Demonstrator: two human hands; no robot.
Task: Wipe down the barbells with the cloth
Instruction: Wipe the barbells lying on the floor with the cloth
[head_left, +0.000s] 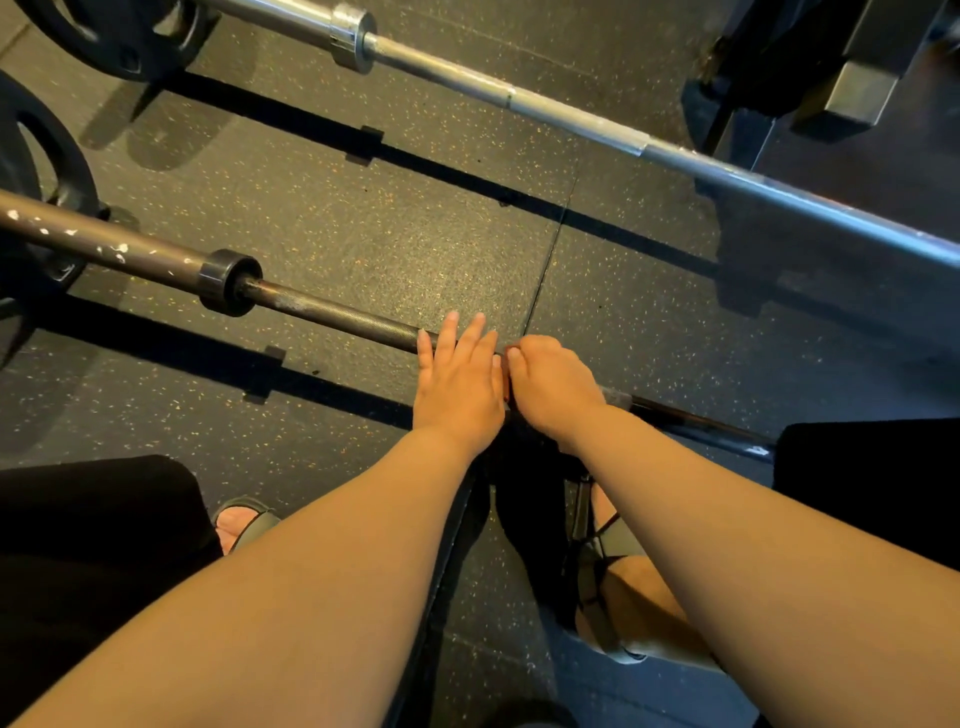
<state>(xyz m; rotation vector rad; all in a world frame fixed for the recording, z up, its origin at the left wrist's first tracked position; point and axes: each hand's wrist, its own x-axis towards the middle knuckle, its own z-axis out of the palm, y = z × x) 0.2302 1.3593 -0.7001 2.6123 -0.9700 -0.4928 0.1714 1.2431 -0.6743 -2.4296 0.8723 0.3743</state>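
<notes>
Speckled rubber floor (363, 234): near barbell (337, 314) under our flat left hand (457, 389) and clenched right hand (553, 384), cloth unseen; far barbell (571, 117) seemingly still unwiped.

The person wears black clothing (88, 545) over the knees and grey strappy sandals (257, 519), forearms (322, 597) bare.

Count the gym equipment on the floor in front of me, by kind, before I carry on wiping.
Barbells: 2, the dark barbell and the silver barbell
Black weight plates: 2, the upper weight plate and the lower weight plate
Total: 4
</notes>
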